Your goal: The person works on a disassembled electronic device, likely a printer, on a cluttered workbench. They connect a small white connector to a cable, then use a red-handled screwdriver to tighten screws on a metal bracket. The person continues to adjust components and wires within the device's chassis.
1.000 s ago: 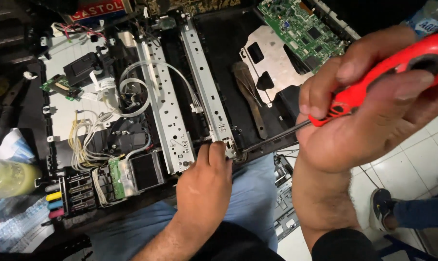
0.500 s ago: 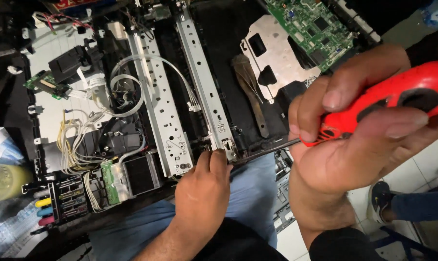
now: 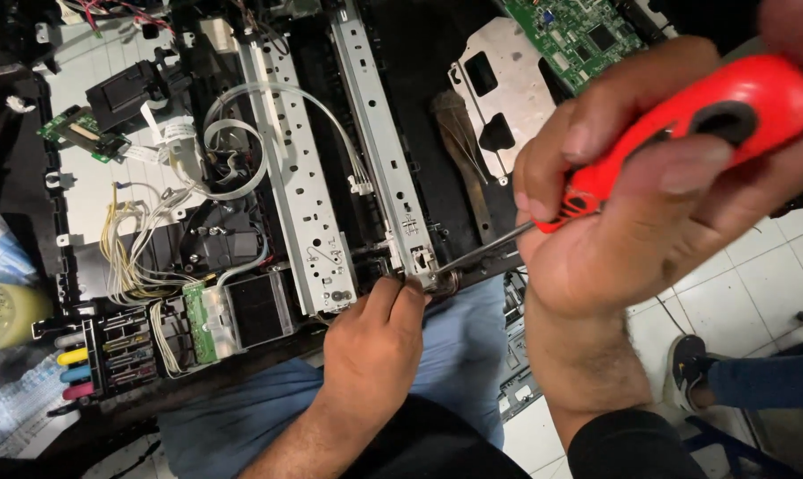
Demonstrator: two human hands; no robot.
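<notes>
Two hands work the opened printer (image 3: 242,222): the right hand (image 3: 650,213), fingers closed on a red-handled screwdriver (image 3: 685,133), sets its tip at centre frame, where the left hand's (image 3: 375,346) fingertips pinch the metal rail's end (image 3: 419,262). Best to keep the shaft square to the screw.

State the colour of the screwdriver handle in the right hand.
Bright red with a black inset, clearest in the head view: screwdriver handle, right hand.

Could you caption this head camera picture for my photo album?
Right hand drives a red-handled screwdriver into an opened printer's metal rail; left hand steadies its end.
</notes>
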